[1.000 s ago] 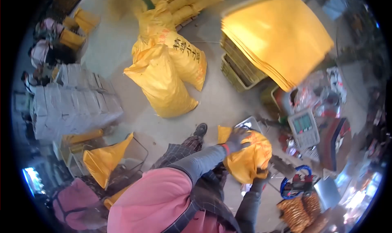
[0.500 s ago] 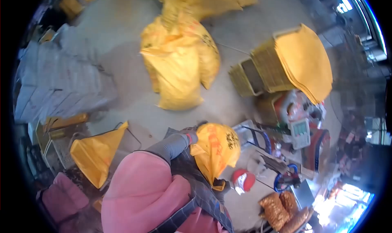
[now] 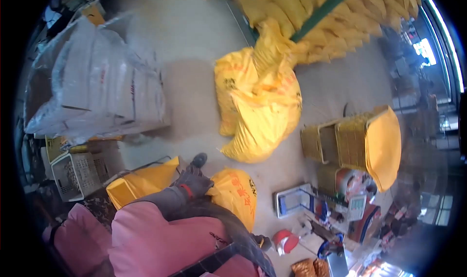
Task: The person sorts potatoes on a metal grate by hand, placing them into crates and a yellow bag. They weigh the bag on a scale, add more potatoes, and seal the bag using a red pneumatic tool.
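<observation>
A filled yellow sack (image 3: 236, 195) with red and black print is held upright in front of my body. My left hand (image 3: 195, 181), in a dark grey glove with a red band at the wrist, is closed on the sack's upper left edge. My right hand (image 3: 263, 242), gloved in black, is low by the sack's bottom right corner. Most of it is hidden behind my sleeve and the sack, and its fingers do not show clearly. Just beyond my left hand, a dark shoe (image 3: 199, 160) stands on the floor.
Tied full yellow sacks (image 3: 260, 102) stand ahead, with a sack pile (image 3: 335, 19) behind a green beam (image 3: 323, 12). A platform scale (image 3: 294, 200) is at right, near stacked folded sacks (image 3: 384, 148). White wrapped bundles (image 3: 102, 82) and a crate (image 3: 80, 175) are at left.
My view has turned, so the surroundings sit lower and further right. My left hand and the sack have shifted left, and the shoe now shows beside the hand.
</observation>
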`<state>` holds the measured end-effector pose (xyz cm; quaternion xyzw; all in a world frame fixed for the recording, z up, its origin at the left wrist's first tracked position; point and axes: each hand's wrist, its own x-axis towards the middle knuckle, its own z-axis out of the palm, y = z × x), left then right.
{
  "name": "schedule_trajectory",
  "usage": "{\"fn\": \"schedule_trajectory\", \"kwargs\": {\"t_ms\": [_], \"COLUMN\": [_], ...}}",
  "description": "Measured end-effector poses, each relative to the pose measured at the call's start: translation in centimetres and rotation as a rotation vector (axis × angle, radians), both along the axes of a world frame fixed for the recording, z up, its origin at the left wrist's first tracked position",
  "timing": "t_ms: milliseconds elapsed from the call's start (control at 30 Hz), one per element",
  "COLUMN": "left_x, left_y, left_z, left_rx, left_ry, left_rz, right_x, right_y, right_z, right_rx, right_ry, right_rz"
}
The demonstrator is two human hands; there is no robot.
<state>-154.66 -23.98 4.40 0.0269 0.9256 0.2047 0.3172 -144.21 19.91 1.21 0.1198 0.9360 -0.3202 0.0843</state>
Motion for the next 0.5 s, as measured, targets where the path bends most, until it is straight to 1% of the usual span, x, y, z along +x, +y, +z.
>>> {"fn": "schedule_trajectory", "kwargs": {"t_ms": [33, 67, 100, 133, 167, 200, 233, 267, 300, 333, 367, 400, 433, 467, 500], "left_x": [2.3, 2.6, 1.5, 0.7, 0.3, 0.2, 0.0, -0.6, -1.8, -3.2, -4.9, -6.7, -8.3, -11.0, -14.4], "left_y": [-1.0, -2.3, -3.8, -5.9, -7.9, -9.3, -10.3, -11.0, -12.4, -13.5, -14.4, -15.0, -14.9, -14.6, -13.9], "left_z": [-4.9, -7.2, -3.3, -2.7, -2.5, -2.2, -1.6, -0.7, 0.3, 1.2, 1.5, 1.4, 1.0, 0.3, 0.0], "left_rx": [0.110, 0.222, 0.305, 0.291, 0.390, 0.494, 0.226, 0.214, 0.157, 0.103, 0.087, 0.073, 0.063, 0.184, 0.306], "left_ry": [0.149, 0.303, 0.002, 0.014, 0.143, 0.266, 0.809, 0.813, 0.753, 0.692, 0.704, 0.890, 1.062, 0.955, 0.837], "left_rz": [0.121, 0.219, 0.598, 0.578, 0.567, 0.562, 0.242, 0.252, 0.292, 0.334, 0.348, 0.331, 0.318, 0.537, 0.752], "right_x": [-3.0, -5.7, -8.1, -9.7, -10.3, -10.3, -11.9, -14.8, -16.3, -17.7, -19.0, -20.3, -22.0, -24.3, -26.5], "right_y": [-2.9, -5.7, -8.2, -10.6, -11.0, -9.7, -11.6, -15.1, -17.1, -18.8, -19.8, -20.2, -20.8, -21.4, -20.8], "right_z": [1.8, 3.6, 5.3, 7.3, 4.9, 0.1, 1.8, 5.1, 6.2, 7.1, 7.3, 6.1, 5.7, 5.0, 2.4], "right_rx": [-0.279, -0.552, -0.731, -0.853, -0.555, -1.115, -1.244, -1.374, -1.385, -1.386, -1.378, -1.431, -1.532, -1.634, -1.803], "right_ry": [-0.051, -0.115, -0.193, -0.260, -0.229, -0.375, -0.419, -0.468, -0.476, -0.553, -0.630, -0.542, -0.526, -0.508, -0.529], "right_rz": [-0.036, -0.108, -0.136, -0.148, 0.006, -0.158, -0.195, -0.222, -0.201, -0.296, -0.389, -0.205, -0.192, -0.178, -0.221]}}
